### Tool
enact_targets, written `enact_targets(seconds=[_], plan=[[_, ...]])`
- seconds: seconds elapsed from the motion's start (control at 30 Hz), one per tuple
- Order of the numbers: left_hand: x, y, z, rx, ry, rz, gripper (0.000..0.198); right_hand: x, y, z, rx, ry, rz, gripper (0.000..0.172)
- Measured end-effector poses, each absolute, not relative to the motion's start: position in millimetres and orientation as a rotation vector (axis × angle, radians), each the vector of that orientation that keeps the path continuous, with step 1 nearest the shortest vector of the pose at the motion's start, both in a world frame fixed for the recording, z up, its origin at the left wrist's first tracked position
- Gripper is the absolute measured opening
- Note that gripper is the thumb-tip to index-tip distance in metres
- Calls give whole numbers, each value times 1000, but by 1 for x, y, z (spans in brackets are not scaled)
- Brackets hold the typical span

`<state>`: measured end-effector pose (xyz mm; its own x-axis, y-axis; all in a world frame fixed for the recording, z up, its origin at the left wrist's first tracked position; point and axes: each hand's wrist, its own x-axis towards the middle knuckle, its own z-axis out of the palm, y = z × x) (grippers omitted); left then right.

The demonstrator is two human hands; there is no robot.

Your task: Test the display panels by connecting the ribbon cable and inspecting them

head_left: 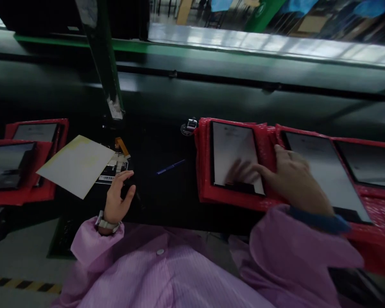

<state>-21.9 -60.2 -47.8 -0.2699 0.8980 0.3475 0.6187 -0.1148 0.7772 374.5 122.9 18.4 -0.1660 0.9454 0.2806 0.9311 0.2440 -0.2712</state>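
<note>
My right hand (288, 179) reaches over a display panel (234, 154) that lies in a red foam tray (205, 179); its fingers are blurred by motion at the panel's right edge. My left hand (117, 199) rests on the black mat near a small circuit board with an orange flex cable (115, 164), fingers loosely apart and holding nothing. A pale yellow sheet (77, 164) lies partly over that board. Both arms wear pink sleeves, and a watch sits on the left wrist.
More red trays with panels lie at the right (327, 171) and far left (16, 167). A blue pen (170, 167) and a small counter device (190, 125) sit on the mat. A green post (102, 60) rises behind, before a conveyor rail.
</note>
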Motion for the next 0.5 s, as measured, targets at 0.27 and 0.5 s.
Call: enact_targets(seconds=[0.27, 0.5], plan=[[-10, -72, -35, 1757, 1737, 1310, 32, 214, 24, 20, -687, -2514, 219, 35], [-90, -134, -7, 1147, 2624, 1427, 26, 159, 15, -45, -440, -2560, 463, 26]])
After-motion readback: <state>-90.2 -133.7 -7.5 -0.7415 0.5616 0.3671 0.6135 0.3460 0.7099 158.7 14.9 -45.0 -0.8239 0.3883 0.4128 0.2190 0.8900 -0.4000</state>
